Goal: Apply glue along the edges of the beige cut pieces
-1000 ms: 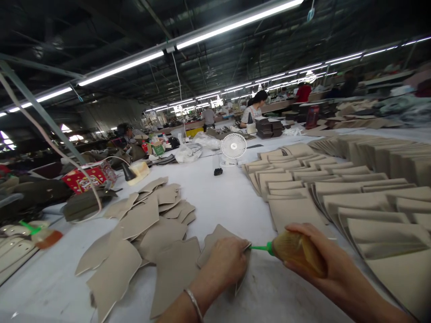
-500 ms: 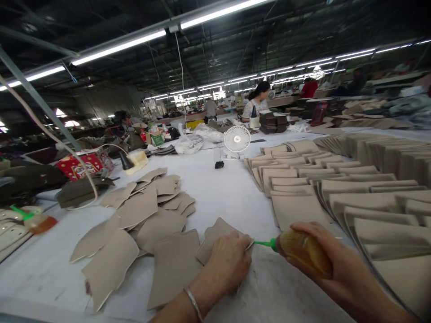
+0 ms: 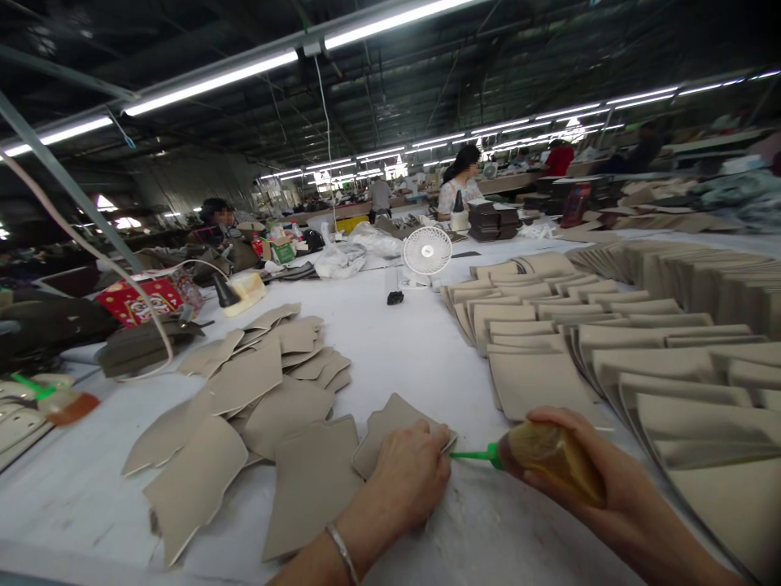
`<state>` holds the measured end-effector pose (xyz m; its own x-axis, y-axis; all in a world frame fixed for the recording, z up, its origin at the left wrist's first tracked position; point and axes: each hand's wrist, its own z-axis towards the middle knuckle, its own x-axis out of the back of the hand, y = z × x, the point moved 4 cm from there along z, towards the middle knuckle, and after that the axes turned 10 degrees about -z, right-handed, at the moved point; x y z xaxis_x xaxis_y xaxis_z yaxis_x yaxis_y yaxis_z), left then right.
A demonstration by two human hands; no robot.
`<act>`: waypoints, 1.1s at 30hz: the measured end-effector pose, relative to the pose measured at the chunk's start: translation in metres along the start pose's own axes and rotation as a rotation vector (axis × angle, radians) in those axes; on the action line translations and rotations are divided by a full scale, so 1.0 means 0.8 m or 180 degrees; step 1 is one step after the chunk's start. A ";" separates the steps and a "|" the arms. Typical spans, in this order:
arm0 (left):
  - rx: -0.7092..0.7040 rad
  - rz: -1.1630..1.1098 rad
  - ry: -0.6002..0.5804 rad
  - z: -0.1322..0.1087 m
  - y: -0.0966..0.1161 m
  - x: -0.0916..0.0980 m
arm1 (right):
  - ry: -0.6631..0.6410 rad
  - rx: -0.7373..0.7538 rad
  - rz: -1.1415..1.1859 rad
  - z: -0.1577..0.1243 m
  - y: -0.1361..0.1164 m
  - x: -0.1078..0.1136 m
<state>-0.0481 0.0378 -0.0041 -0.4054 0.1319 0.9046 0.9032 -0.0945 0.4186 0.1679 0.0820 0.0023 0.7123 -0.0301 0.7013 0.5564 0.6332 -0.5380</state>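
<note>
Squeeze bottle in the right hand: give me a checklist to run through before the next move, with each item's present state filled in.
1. Squeeze bottle secure in the right hand: ok, fingers curl around it.
2. Green nozzle pointed at the tan piece: ok, its tip is at the piece's right edge; contact is unclear.
3. Left hand on the tan piece: ok, though any grip underneath is hidden.
4. Liquid coming out of the tip: cannot tell, too small to see.
5. Loose pieces neatly stacked: not ok, they overlap at different angles.
6. Right hand clear of the rows of pieces: cannot tell from this view.
</note>
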 end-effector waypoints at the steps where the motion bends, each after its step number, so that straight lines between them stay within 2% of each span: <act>1: -0.0012 -0.0019 0.0006 0.000 0.000 0.000 | 0.0049 -0.0057 -0.0005 0.000 0.003 0.000; 4: -0.0053 -0.0107 0.0002 0.001 -0.002 0.001 | 0.0191 -0.0166 -0.0026 -0.001 0.008 -0.001; 10: -0.0053 -0.0219 -0.0092 -0.001 -0.002 0.003 | -0.0003 -0.0238 0.0154 -0.008 0.001 -0.002; 15: -0.0042 -0.0237 -0.0112 -0.002 -0.001 0.004 | 0.0267 -0.0250 -0.0008 -0.006 0.006 0.000; 20: -0.0054 -0.0311 -0.0123 -0.002 -0.003 0.003 | -0.0005 -0.0180 0.0218 -0.019 0.008 -0.010; 26: -0.0061 -0.0354 -0.0172 -0.002 -0.005 0.004 | 0.0012 -0.0268 0.0244 -0.022 0.007 -0.009; 31: -0.0082 -0.0444 -0.0205 -0.003 -0.008 0.004 | -0.0280 -0.0350 0.0511 -0.028 0.005 -0.017; 33: -0.0073 -0.0473 -0.0196 -0.003 -0.009 0.003 | -0.0204 -0.0429 0.0493 -0.030 0.004 -0.017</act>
<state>-0.0557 0.0360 -0.0047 -0.5243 0.2062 0.8262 0.8302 -0.0919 0.5498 0.1707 0.0660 -0.0200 0.7676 0.1115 0.6312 0.4976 0.5170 -0.6965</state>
